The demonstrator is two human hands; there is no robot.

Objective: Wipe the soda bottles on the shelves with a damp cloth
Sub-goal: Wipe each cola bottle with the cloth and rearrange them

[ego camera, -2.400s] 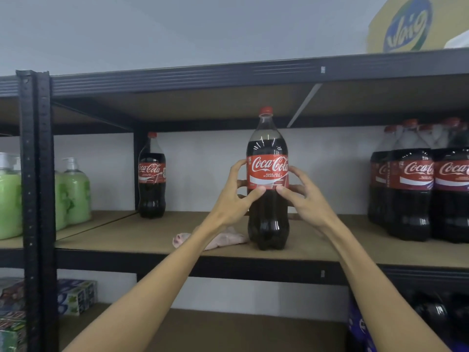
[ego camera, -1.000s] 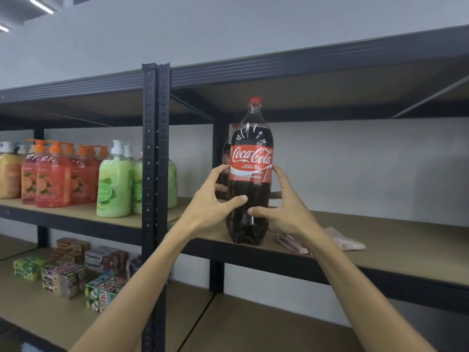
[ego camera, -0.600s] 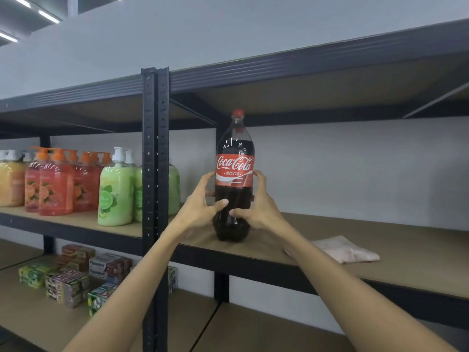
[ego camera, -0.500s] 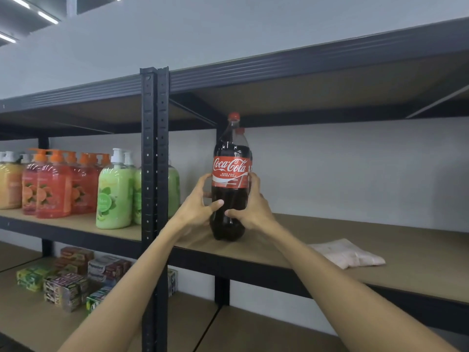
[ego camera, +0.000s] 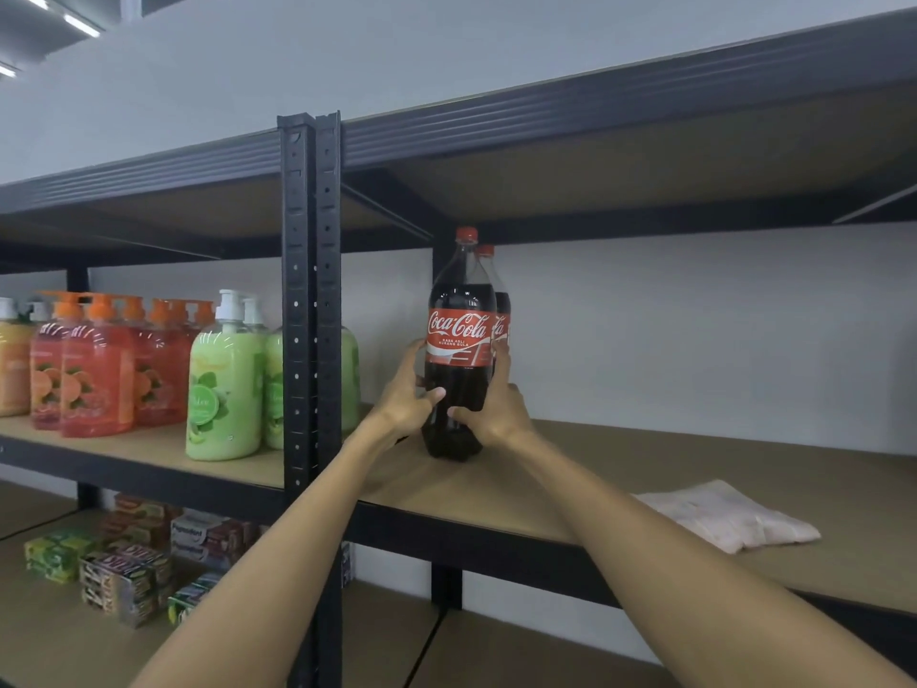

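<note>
A large cola bottle (ego camera: 460, 335) with a red label and red cap stands upright on the wooden shelf (ego camera: 620, 469), near its back left corner. My left hand (ego camera: 409, 394) grips its left side and my right hand (ego camera: 493, 407) grips its right side, both around the lower body. A second cola bottle (ego camera: 501, 310) stands right behind it, mostly hidden. The pale pink cloth (ego camera: 724, 516) lies folded on the shelf to the right, near the front edge, away from both hands.
A black metal upright (ego camera: 310, 310) divides the shelving just left of the bottles. Green soap pump bottles (ego camera: 226, 384) and orange ones (ego camera: 94, 369) fill the left bay. Small boxed goods (ego camera: 124, 563) sit on the lower shelf. The upper shelf board hangs close above the bottle caps.
Both hands carried the cola bottle leftwards and further back on the shelf, setting it in front of the second bottle. The cloth stayed where it lay, now further to the right.
</note>
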